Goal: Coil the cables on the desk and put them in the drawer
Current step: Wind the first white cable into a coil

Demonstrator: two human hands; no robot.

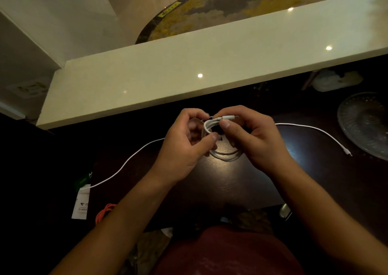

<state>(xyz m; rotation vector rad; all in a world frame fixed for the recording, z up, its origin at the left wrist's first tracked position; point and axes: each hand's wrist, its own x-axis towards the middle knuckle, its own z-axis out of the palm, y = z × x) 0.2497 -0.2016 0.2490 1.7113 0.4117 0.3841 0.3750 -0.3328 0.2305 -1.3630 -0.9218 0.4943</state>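
Nearest the person, at the desk's front-left edge, one orange cable [104, 211] is lying bundled, half hidden by the left forearm, and just beside it one white tag [80, 204] is sitting. Two hands are working over the dark desk [231, 182]: the left hand [184, 146] is pinching one coiled white cable [223, 148] between thumb and curled fingers, and the right hand [252, 138] is gripping the same coil, its thumb pressing the bunched loops while a plug end is poking out by its fingertips. The coil is hanging in several thin, glossy loops just above the desk's middle. One loose white cable [126, 163] is trailing from behind the left hand toward the tag; another white run [315, 130] is curving from behind the right hand, ending in a small plug near one glass dish [365, 123] at the desk's right side. Whether these are one cable cannot be told. The desk is glossy dark wood. Beyond the desk, a pale stone ledge [189, 68] is running across, and past it a patterned marble floor [220, 8] is showing.
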